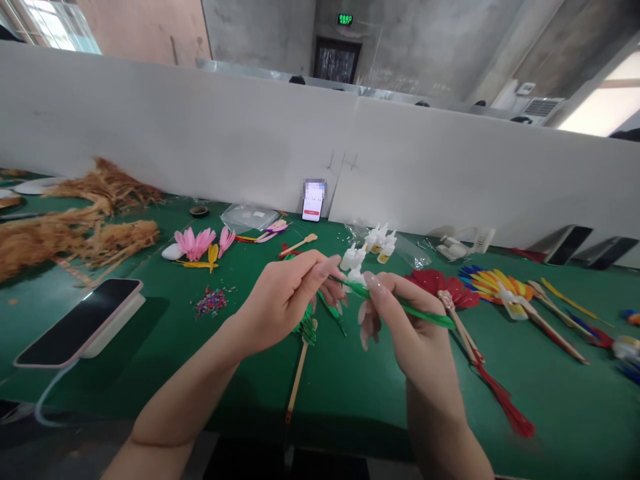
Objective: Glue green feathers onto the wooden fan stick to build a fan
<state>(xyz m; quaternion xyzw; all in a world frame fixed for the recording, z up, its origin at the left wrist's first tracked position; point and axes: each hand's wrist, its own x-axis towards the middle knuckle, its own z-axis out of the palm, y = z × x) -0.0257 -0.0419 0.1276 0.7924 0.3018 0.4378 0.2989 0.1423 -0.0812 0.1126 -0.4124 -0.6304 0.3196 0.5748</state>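
A green feather [427, 315] stretches between my two hands above the table. My left hand [287, 293] pinches its thin, dark end between thumb and fingers. My right hand [400, 313] is closed on its middle, thumb on top, with the broad tip sticking out to the right. Below and between the hands lies a wooden stick [299, 380] whose upper end is covered with green feathers [309, 329]. Another green piece [334, 313] lies beside it, partly hidden by my left hand. Small white glue bottles [383, 243] stand just behind my hands.
Pink feathers [195, 244] and a heap of colourful bits [211, 301] lie to the left. A phone [83, 323] rests near the left front. To the right are a red feather fan [445, 290] and a multicoloured one [495, 283]. A lit phone [313, 201] leans on the white partition [200, 140].
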